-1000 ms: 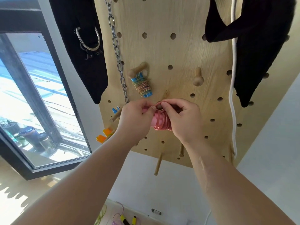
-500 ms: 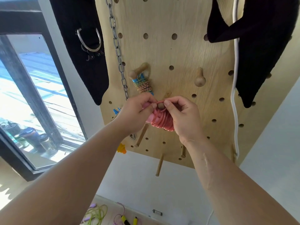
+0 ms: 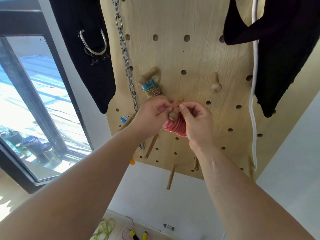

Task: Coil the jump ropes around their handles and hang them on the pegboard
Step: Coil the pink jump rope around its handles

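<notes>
A pink jump rope (image 3: 174,127), coiled round its handles, hangs against the wooden pegboard (image 3: 187,56) at a round-headed peg (image 3: 173,115). My left hand (image 3: 151,116) and my right hand (image 3: 195,122) both pinch a thin loop of the pink rope just above the peg's head. My right palm covers the coil's right side. Up and to the left, a coiled multicolour rope with blue handles (image 3: 152,90) hangs on another peg (image 3: 147,77). Another blue handle (image 3: 124,119) peeks out behind my left wrist.
A steel chain (image 3: 125,58) hangs left of the coiled ropes. Black straps (image 3: 90,54) and black fabric (image 3: 280,54) hang at both sides, with a white cord (image 3: 253,104) at the right. A free peg (image 3: 215,85) sticks out upper right. Loose ropes (image 3: 105,228) lie on the floor. A window is at the left.
Both hands have lifted the pink coil a little and drawn its loop up over the peg's head. The view has shifted slightly downward.
</notes>
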